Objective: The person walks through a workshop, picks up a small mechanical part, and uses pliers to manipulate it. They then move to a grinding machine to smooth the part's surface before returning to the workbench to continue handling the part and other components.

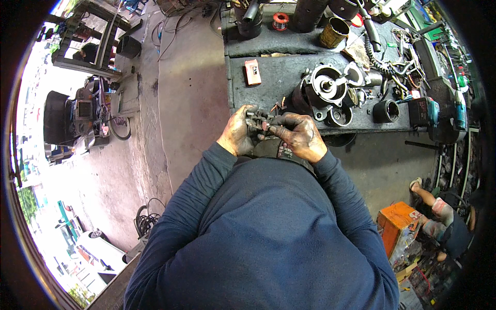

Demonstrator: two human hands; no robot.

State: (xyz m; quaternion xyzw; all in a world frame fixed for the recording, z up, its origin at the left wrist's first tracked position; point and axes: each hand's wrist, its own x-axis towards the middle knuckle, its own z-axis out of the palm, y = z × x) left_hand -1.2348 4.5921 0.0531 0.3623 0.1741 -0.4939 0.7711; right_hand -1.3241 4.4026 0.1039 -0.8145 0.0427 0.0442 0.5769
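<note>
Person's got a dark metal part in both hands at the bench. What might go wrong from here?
1. The left hand and right hand look grimy, so the dark metal part might slip.
2. On the cluttered bench, the round metal housing shows its open face; grit could get in.

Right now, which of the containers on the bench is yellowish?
The stained can right of the tall black cylinder; its yellowish wall stands out against the dark containers.
</note>
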